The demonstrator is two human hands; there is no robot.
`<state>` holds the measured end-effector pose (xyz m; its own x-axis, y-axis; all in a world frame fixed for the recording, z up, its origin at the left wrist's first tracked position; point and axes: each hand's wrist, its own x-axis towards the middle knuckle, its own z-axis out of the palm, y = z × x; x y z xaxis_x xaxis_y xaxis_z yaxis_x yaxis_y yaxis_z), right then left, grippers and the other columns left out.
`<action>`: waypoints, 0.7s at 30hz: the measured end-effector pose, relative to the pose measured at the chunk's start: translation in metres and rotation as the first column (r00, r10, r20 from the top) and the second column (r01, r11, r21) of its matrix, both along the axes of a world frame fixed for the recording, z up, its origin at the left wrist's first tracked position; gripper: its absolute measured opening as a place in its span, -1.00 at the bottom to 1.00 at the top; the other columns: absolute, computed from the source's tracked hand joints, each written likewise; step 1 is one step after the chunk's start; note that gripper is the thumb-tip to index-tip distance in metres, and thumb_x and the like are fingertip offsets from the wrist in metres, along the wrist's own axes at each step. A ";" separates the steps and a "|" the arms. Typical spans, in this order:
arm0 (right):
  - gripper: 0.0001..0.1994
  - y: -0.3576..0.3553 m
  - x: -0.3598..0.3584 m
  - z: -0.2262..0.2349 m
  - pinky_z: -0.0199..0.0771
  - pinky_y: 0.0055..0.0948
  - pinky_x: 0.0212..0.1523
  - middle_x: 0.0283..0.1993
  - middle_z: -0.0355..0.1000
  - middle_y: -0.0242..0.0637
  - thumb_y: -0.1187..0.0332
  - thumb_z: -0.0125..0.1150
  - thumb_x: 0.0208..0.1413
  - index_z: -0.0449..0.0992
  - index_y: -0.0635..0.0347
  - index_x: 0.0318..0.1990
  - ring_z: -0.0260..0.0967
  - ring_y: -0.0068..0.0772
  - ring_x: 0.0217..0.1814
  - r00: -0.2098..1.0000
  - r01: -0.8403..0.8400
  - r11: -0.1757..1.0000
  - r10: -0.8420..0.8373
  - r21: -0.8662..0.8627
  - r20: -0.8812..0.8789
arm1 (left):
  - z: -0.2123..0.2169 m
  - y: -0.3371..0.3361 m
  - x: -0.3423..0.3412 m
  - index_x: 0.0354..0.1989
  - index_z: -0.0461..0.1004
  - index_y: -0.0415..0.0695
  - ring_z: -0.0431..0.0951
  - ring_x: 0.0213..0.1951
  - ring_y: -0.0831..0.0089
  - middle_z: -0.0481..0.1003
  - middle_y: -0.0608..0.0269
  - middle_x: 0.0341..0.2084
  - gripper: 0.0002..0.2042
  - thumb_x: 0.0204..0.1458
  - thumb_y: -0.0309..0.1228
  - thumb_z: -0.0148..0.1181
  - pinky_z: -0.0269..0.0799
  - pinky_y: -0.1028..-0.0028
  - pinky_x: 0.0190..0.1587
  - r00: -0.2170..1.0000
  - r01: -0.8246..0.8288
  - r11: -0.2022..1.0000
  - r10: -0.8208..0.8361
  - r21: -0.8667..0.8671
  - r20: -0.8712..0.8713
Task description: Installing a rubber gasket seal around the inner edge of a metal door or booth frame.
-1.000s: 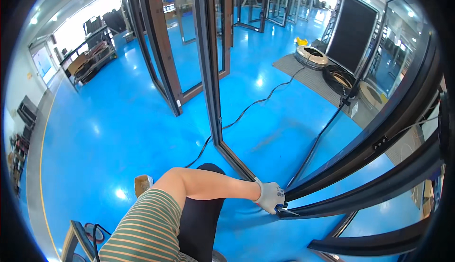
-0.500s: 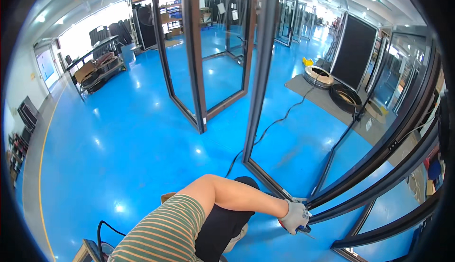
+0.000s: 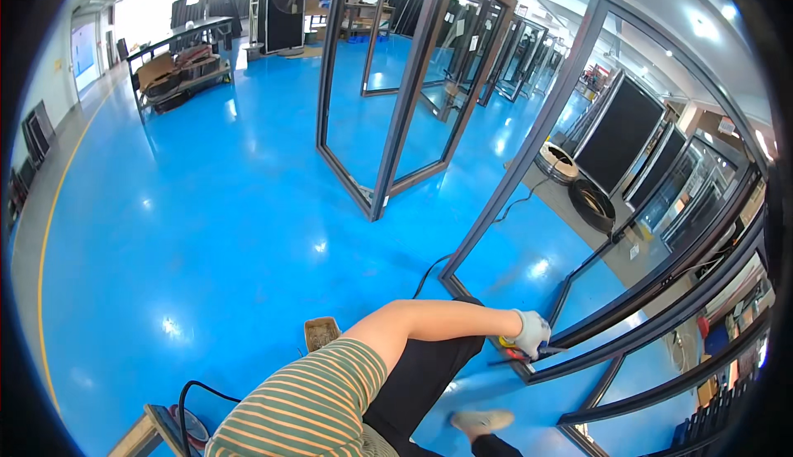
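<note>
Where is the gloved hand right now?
In the head view, lower right: the gloved hand rests at the bottom corner of the dark metal frame, just above the blue floor.

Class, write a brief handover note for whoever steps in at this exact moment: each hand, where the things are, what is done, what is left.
Left hand: not in view.
Right hand: gloved, arm stretched out, gripping a small tool with red and yellow on it, at the lower corner of the dark metal frame.
The frame stands upright on the blue floor; a small open box sits by the knee.
Done or left: cannot tell from this view.
</note>
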<state>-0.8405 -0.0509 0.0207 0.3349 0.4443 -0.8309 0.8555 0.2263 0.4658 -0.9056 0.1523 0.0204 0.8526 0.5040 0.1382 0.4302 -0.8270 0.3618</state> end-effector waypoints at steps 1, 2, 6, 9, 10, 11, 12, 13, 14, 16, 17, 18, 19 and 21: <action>-0.47 0.005 0.001 -0.013 0.40 -0.24 0.25 0.30 0.35 -0.22 0.08 -0.03 0.32 0.28 0.15 0.34 0.27 -0.30 0.38 0.999 0.026 0.999 -0.025 0.025 -0.046 | 0.001 0.003 -0.008 -0.32 0.66 -0.04 0.58 -0.23 0.09 0.63 0.20 -0.40 -0.65 -0.11 -0.04 0.26 0.46 0.20 -0.04 0.998 -0.049 0.999 0.049 0.003 0.049; -0.47 0.010 0.003 -0.027 0.40 -0.24 0.24 0.29 0.36 -0.22 0.09 -0.03 0.31 0.29 0.15 0.34 0.28 -0.30 0.37 0.994 0.053 0.997 -0.049 0.048 -0.095 | 0.002 0.006 -0.014 -0.29 0.66 -0.04 0.58 -0.21 0.09 0.64 0.21 -0.39 -0.64 -0.11 -0.03 0.26 0.45 0.20 -0.03 0.991 -0.098 0.995 0.097 0.004 0.096; -0.49 0.045 0.018 -0.078 0.41 -0.26 0.21 0.26 0.38 -0.22 0.13 0.00 0.30 0.31 0.17 0.32 0.31 -0.31 0.31 0.936 0.202 0.973 -0.158 0.111 -0.314 | 0.004 0.013 -0.024 -0.25 0.65 -0.03 0.59 -0.18 0.12 0.64 0.21 -0.35 -0.62 -0.10 -0.01 0.26 0.44 0.21 -0.01 0.970 -0.172 0.985 0.173 -0.018 0.171; -0.51 0.069 0.034 -0.119 0.42 -0.28 0.19 0.23 0.40 -0.23 0.15 0.02 0.29 0.33 0.18 0.31 0.33 -0.31 0.27 0.838 0.345 0.932 -0.254 0.109 -0.482 | -0.008 0.017 -0.029 -0.23 0.64 -0.03 0.59 -0.15 0.14 0.64 0.21 -0.33 -0.61 -0.09 0.00 0.26 0.44 0.22 0.00 0.965 -0.178 0.983 0.185 -0.055 0.185; -0.51 0.076 0.041 -0.133 0.43 -0.28 0.18 0.22 0.41 -0.23 0.16 0.02 0.29 0.33 0.18 0.30 0.34 -0.31 0.26 0.796 0.393 0.914 -0.286 0.098 -0.533 | -0.014 0.019 -0.034 -0.25 0.64 -0.03 0.59 -0.16 0.14 0.64 0.21 -0.34 -0.62 -0.09 -0.01 0.26 0.45 0.22 -0.01 0.969 -0.191 0.979 0.200 -0.069 0.147; -0.51 0.079 0.048 -0.147 0.43 -0.29 0.18 0.21 0.41 -0.23 0.17 0.03 0.29 0.34 0.19 0.30 0.35 -0.31 0.24 0.749 0.445 0.892 -0.322 0.079 -0.580 | -0.021 0.018 -0.039 -0.26 0.64 -0.03 0.59 -0.17 0.14 0.64 0.21 -0.35 -0.63 -0.08 -0.01 0.25 0.45 0.23 -0.01 0.972 -0.200 0.976 0.209 -0.087 0.107; -0.52 0.086 0.055 -0.156 0.44 -0.29 0.17 0.20 0.42 -0.23 0.18 0.03 0.29 0.34 0.19 0.29 0.35 -0.31 0.23 0.701 0.490 0.869 -0.348 0.067 -0.623 | -0.023 0.022 -0.042 -0.27 0.64 -0.03 0.60 -0.18 0.14 0.64 0.21 -0.35 -0.64 -0.07 -0.01 0.25 0.46 0.24 -0.02 0.972 -0.214 0.972 0.221 -0.098 0.073; -0.52 0.092 0.061 -0.165 0.44 -0.30 0.16 0.19 0.43 -0.23 0.19 0.04 0.28 0.35 0.19 0.29 0.36 -0.31 0.22 0.650 0.534 0.844 -0.370 0.053 -0.663 | -0.024 0.026 -0.042 -0.29 0.64 -0.03 0.60 -0.19 0.14 0.64 0.21 -0.36 -0.65 -0.07 -0.01 0.24 0.47 0.25 -0.03 0.972 -0.228 0.968 0.233 -0.108 0.039; -0.53 0.100 0.063 -0.172 0.44 -0.30 0.15 0.18 0.43 -0.23 0.20 0.05 0.28 0.35 0.20 0.28 0.37 -0.32 0.20 0.599 0.570 0.821 -0.385 0.037 -0.702 | -0.024 0.031 -0.042 -0.29 0.64 -0.03 0.60 -0.19 0.14 0.64 0.21 -0.36 -0.65 -0.07 -0.01 0.24 0.47 0.25 -0.03 0.971 -0.231 0.966 0.236 -0.114 0.033; -0.54 0.113 0.067 -0.184 0.45 -0.31 0.14 0.16 0.44 -0.23 0.21 0.06 0.28 0.36 0.21 0.27 0.38 -0.32 0.18 0.491 0.638 0.770 -0.405 0.002 -0.771 | -0.021 0.039 -0.041 -0.32 0.63 -0.03 0.60 -0.22 0.13 0.63 0.21 -0.38 -0.66 -0.08 -0.02 0.25 0.49 0.25 -0.07 0.968 -0.249 0.954 0.249 -0.165 -0.022; -0.54 0.118 0.069 -0.190 0.45 -0.32 0.13 0.15 0.45 -0.23 0.22 0.06 0.27 0.37 0.21 0.27 0.39 -0.32 0.16 0.435 0.671 0.741 -0.411 -0.016 -0.801 | -0.019 0.042 -0.041 -0.33 0.62 -0.02 0.60 -0.24 0.13 0.63 0.22 -0.39 -0.67 -0.08 -0.03 0.25 0.49 0.25 -0.09 0.967 -0.257 0.948 0.252 -0.188 -0.047; -0.54 0.123 0.071 -0.195 0.46 -0.32 0.12 0.14 0.46 -0.23 0.23 0.07 0.27 0.38 0.21 0.26 0.40 -0.32 0.15 0.377 0.704 0.709 -0.414 -0.033 -0.829 | -0.019 0.045 -0.040 -0.35 0.62 -0.02 0.60 -0.26 0.13 0.62 0.22 -0.40 -0.68 -0.09 -0.03 0.25 0.50 0.25 -0.11 0.965 -0.261 0.942 0.251 -0.211 -0.070; -0.55 0.124 0.074 -0.198 0.46 -0.33 0.11 0.13 0.46 -0.23 0.24 0.08 0.27 0.38 0.22 0.26 0.40 -0.32 0.14 0.319 0.733 0.678 -0.412 -0.054 -0.853 | -0.026 0.048 -0.043 -0.35 0.62 -0.02 0.60 -0.26 0.13 0.62 0.22 -0.40 -0.68 -0.09 -0.03 0.25 0.50 0.25 -0.11 0.965 -0.261 0.941 0.251 -0.214 -0.071; -0.56 0.128 0.081 -0.197 0.47 -0.34 0.10 0.12 0.48 -0.23 0.26 0.09 0.26 0.39 0.23 0.25 0.42 -0.32 0.11 0.203 0.788 0.609 -0.391 -0.086 -0.898 | -0.055 0.064 -0.052 -0.28 0.61 -0.03 0.60 -0.23 0.10 0.62 0.18 -0.34 -0.63 -0.11 0.00 0.23 0.50 0.23 -0.09 0.961 -0.276 0.960 0.274 -0.055 -0.047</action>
<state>-0.7596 0.0773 -0.1758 -0.0641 0.7133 -0.6979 0.6228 -0.5178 -0.5865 -0.9574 0.2161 -0.0347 0.6842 0.7260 0.0697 0.6525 -0.6520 0.3863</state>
